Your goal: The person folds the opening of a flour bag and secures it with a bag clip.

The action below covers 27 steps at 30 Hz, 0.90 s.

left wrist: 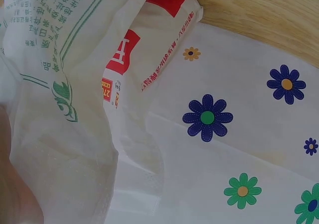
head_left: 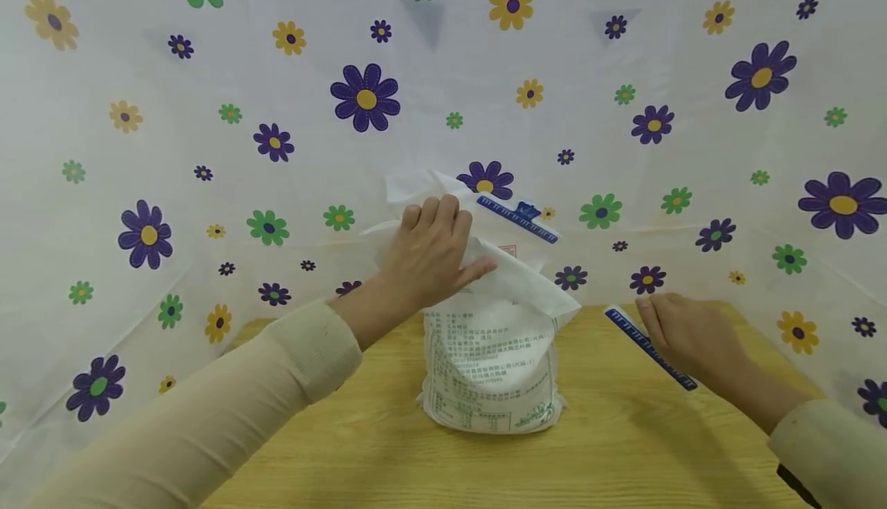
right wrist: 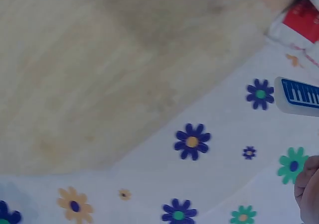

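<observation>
A white bag (head_left: 488,370) with green printing stands upright on the table, its upper part creased and leaning. My left hand (head_left: 430,251) grips the bag's top, thumb toward the right. Red and white printing (left wrist: 124,55) shows on another side of the bag in the left wrist view. Along the bag's upper right edge lies a blue sealing clip (head_left: 518,219) with a small handle; whether it bites the bag I cannot tell. To the right of the bag, my right hand (head_left: 693,336) holds a second blue sealing clip (head_left: 647,347), apart from the bag.
The wooden table (head_left: 346,447) spreads under both forearms. A white cloth (head_left: 443,55) with purple, green and yellow flowers hangs behind the table and along its sides.
</observation>
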Motion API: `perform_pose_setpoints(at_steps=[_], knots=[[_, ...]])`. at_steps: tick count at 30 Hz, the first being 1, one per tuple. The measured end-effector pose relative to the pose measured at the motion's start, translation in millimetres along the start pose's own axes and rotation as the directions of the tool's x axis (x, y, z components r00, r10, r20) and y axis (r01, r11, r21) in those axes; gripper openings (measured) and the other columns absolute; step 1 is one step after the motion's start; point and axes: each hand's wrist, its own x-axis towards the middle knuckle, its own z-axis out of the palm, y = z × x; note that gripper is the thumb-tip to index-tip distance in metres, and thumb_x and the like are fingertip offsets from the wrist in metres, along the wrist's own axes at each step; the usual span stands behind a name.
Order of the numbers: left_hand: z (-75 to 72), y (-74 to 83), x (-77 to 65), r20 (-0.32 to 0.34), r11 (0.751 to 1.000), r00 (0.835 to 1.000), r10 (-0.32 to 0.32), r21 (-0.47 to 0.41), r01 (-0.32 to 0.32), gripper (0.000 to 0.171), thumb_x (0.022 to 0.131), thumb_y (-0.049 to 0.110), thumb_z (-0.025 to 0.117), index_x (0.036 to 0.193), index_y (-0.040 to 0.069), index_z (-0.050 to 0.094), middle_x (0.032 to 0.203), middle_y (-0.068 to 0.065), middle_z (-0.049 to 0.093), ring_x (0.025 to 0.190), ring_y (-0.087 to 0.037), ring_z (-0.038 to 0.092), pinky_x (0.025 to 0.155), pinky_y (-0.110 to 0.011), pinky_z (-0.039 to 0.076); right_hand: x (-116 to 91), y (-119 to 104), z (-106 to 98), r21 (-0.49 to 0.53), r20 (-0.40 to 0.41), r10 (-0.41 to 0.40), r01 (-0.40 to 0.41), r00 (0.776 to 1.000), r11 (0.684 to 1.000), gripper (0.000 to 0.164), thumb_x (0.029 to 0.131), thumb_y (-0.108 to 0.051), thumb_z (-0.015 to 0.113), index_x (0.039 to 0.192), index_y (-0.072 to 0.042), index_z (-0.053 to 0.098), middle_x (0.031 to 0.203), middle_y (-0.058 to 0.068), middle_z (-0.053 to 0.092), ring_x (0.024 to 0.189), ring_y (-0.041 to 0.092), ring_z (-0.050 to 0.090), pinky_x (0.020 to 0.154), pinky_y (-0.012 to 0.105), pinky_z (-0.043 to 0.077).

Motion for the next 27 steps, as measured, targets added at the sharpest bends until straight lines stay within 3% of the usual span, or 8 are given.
perform_pose_setpoints(at_steps=[3, 6, 16, 24, 27], knots=[[-0.1, -0.1, 0.0, -0.012, 1.0, 1.0, 0.005, 0.008, -0.005, 0.068, 0.084, 0.072, 0.039, 0.1, 0.007, 0.05, 0.096, -0.007, 0.043, 0.087, -0.025, 0.035, 0.073, -0.038, 0.026, 20, -6, -6, 0.01, -0.109, -0.06, 0.062, 0.992, 0.998, 0.037, 0.095, -0.018, 0.047, 0.06, -0.017, 0.035, 0.051, -0.006, 0.026, 0.045, 0.007, 0.02, 0.042, 0.021, 0.017], [0.7, -0.5, 0.0, -0.022, 1.0, 1.0, 0.008, 0.013, -0.007, 0.067, 0.084, 0.071, 0.039, 0.099, 0.007, 0.051, 0.095, -0.007, 0.043, 0.086, -0.025, 0.035, 0.073, -0.038, 0.026, 41, -14, -13, 0.034, -0.169, -0.077, 0.084, 0.983, 0.996, 0.039, 0.095, -0.017, 0.045, 0.058, -0.016, 0.034, 0.05, -0.005, 0.026, 0.044, 0.007, 0.019, 0.042, 0.022, 0.016], [2.9, -1.0, -1.1, -0.036, 1.0, 0.999, 0.008, 0.022, -0.007, 0.066, 0.083, 0.071, 0.04, 0.096, 0.007, 0.05, 0.093, -0.007, 0.043, 0.085, -0.025, 0.035, 0.071, -0.038, 0.026, 102, -49, -26, 0.159, -0.194, 0.112, -0.081, 0.975, 0.984, 0.047, 0.101, -0.027, 0.032, 0.058, -0.011, 0.038, 0.044, 0.001, 0.035, 0.036, 0.012, 0.028, 0.036, 0.025, 0.022], [1.2, -0.9, -2.1, -0.028, 1.0, 1.0, 0.001, 0.018, -0.001, 0.066, 0.084, 0.071, 0.04, 0.098, 0.007, 0.051, 0.095, -0.007, 0.044, 0.086, -0.025, 0.036, 0.072, -0.038, 0.026, 137, -70, -22, 0.269, -0.355, 0.126, -0.028, 0.926, 0.963, 0.049, 0.101, -0.023, 0.033, 0.054, -0.009, 0.036, 0.042, 0.003, 0.033, 0.035, 0.013, 0.025, 0.037, 0.027, 0.021], [0.4, 0.1, -1.3, -0.019, 1.0, 1.0, -0.001, 0.013, 0.001, 0.066, 0.084, 0.071, 0.04, 0.099, 0.007, 0.05, 0.096, -0.007, 0.044, 0.086, -0.025, 0.036, 0.072, -0.038, 0.026, 148, -76, -23, 0.319, -0.379, 0.16, -0.034, 0.911, 0.947, 0.05, 0.101, -0.023, 0.032, 0.053, -0.008, 0.036, 0.042, 0.004, 0.034, 0.035, 0.013, 0.025, 0.037, 0.028, 0.02]])
